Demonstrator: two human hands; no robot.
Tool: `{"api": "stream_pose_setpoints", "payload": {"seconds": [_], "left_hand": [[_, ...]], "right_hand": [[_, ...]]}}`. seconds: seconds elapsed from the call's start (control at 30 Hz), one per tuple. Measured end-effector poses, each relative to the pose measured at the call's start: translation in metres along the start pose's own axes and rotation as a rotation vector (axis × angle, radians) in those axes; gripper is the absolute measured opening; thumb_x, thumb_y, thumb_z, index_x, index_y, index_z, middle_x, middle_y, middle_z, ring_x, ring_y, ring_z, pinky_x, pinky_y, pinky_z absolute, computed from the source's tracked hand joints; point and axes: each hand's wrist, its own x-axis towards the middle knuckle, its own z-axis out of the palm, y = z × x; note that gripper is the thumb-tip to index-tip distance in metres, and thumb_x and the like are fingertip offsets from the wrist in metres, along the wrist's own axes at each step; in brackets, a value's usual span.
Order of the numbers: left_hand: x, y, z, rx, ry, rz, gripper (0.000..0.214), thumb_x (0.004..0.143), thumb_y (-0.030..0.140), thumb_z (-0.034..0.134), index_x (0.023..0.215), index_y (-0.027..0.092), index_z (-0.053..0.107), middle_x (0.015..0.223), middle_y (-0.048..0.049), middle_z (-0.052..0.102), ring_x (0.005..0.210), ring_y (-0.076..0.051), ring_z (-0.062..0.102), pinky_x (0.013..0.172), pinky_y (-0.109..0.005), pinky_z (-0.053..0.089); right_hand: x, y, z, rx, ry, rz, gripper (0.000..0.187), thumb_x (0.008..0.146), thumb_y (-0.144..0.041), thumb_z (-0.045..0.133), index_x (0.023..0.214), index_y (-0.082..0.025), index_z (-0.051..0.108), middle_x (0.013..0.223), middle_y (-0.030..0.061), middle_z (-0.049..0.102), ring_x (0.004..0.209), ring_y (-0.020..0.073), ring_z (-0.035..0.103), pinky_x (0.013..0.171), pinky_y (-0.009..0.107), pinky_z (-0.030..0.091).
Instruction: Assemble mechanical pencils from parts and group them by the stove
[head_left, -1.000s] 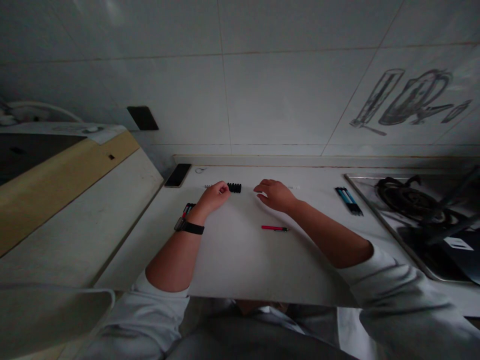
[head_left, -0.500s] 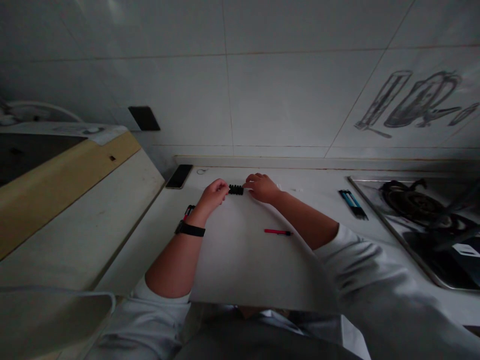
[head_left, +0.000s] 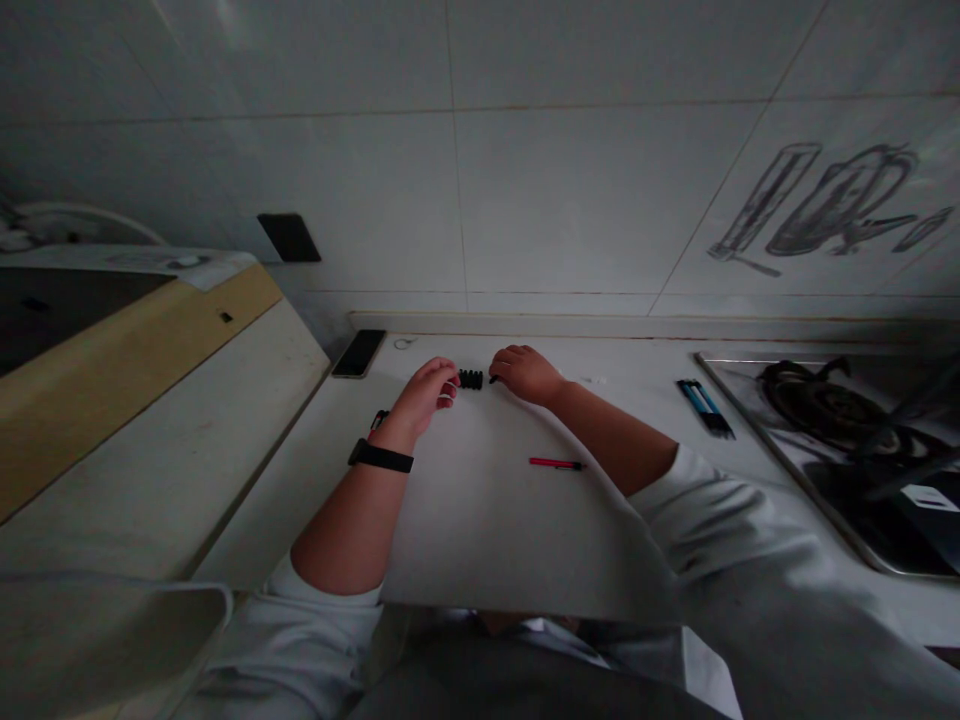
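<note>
A short row of small black ribbed pieces [head_left: 471, 380] lies on the white counter between my hands. My left hand [head_left: 427, 390] rests at the row's left end, fingers loosely curled and slightly apart, with nothing visible gripped. Just right of the row, my right hand [head_left: 525, 373] pinches a small black piece [head_left: 493, 379], mostly covered by the fingers; its kind cannot be made out. A red pen [head_left: 556, 464] with a black end lies nearer to me. Part of another black object [head_left: 380, 418] shows behind my left wrist.
A phone [head_left: 359, 353] and a thin ring [head_left: 403, 343] lie at the back left. Several blue-and-black pens [head_left: 705, 408] lie at the right, beside the gas stove [head_left: 825, 460]. A pale cabinet-like block [head_left: 247, 390] borders the left, and a tiled wall [head_left: 555, 200] the back.
A black piece at the row's right end has come away into my right hand's fingers, leaving a gap. The row looks shorter. My left hand's fingers have loosened slightly.
</note>
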Motion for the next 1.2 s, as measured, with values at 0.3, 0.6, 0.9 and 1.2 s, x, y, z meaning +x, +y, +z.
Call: {"api": "stream_pose_setpoints", "payload": {"seconds": [0.3, 0.6, 0.9, 1.2], "left_hand": [[-0.005, -0.011, 0.017, -0.021, -0.13, 0.014, 0.022, 0.073, 0.032, 0.068, 0.089, 0.021, 0.059, 0.078, -0.0002, 0.061, 0.063, -0.011, 0.056, 0.053, -0.02, 0.041], [-0.018, -0.004, 0.057, -0.071, -0.216, -0.053, 0.019, 0.076, 0.03, 0.069, 0.089, 0.021, 0.057, 0.073, 0.0016, 0.058, 0.058, -0.01, 0.054, 0.051, -0.02, 0.04], [-0.022, -0.037, 0.064, -0.09, -0.222, -0.103, 0.032, 0.078, 0.044, 0.077, 0.088, 0.02, 0.059, 0.075, 0.0023, 0.057, 0.059, -0.008, 0.053, 0.051, -0.019, 0.039], [-0.03, -0.033, 0.067, -0.063, -0.193, -0.047, 0.032, 0.079, 0.045, 0.079, 0.09, 0.018, 0.065, 0.076, 0.0007, 0.058, 0.061, -0.009, 0.052, 0.051, -0.02, 0.037]], "right_hand": [[-0.068, -0.022, -0.043, 0.281, 0.125, 0.289, 0.024, 0.1, -0.028, 0.055, 0.115, -0.022, 0.073, 0.102, 0.0078, 0.076, 0.082, 0.0189, 0.064, 0.074, 0.029, 0.041], [-0.108, -0.031, -0.015, 0.709, 0.345, 0.575, 0.035, 0.096, -0.042, 0.056, 0.113, -0.019, 0.077, 0.081, 0.0042, 0.073, 0.065, 0.0153, 0.058, 0.064, 0.028, 0.043], [-0.111, -0.036, 0.006, 0.874, 0.46, 0.581, 0.028, 0.092, -0.038, 0.062, 0.112, -0.022, 0.073, 0.103, 0.007, 0.077, 0.085, 0.0186, 0.07, 0.08, 0.034, 0.056], [-0.11, -0.048, 0.004, 0.881, 0.452, 0.525, 0.022, 0.093, -0.039, 0.065, 0.107, -0.023, 0.069, 0.097, 0.0058, 0.077, 0.083, 0.019, 0.073, 0.077, 0.033, 0.058]]}}
